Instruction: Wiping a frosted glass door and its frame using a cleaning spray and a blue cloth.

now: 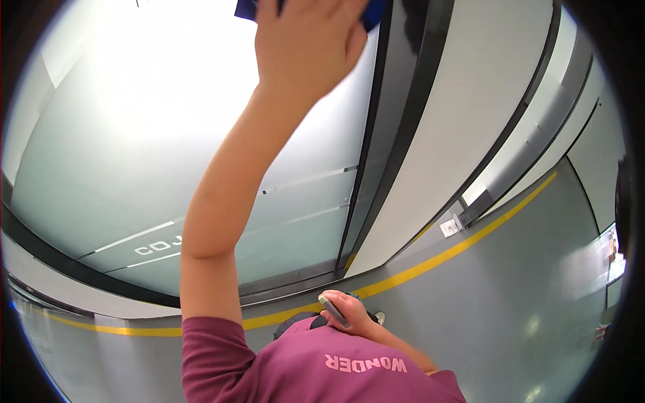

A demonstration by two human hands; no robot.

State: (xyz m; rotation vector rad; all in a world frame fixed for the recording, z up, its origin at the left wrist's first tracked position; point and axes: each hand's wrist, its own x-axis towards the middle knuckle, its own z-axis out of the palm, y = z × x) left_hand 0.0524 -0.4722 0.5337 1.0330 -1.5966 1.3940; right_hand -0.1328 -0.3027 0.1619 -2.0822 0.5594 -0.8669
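My left arm is raised along a frosted glass panel (126,176). At the top edge, my left hand (310,43) lies over a dark blue cloth (246,9), which shows on both sides of the hand; the fingertips are cut off by the picture's edge. The hand looks slightly blurred. Low in the picture, close to my waist, my right hand (350,310) is closed around a narrow grey handheld object (334,311) with a pale end. What that object is, I cannot tell.
A dark metal frame (388,166) borders the glass, with white wall panels (468,95) to its right. A yellow line (428,264) runs along the grey floor (468,312) near the wall base. A small white card-like item (450,227) sits low by the wall.
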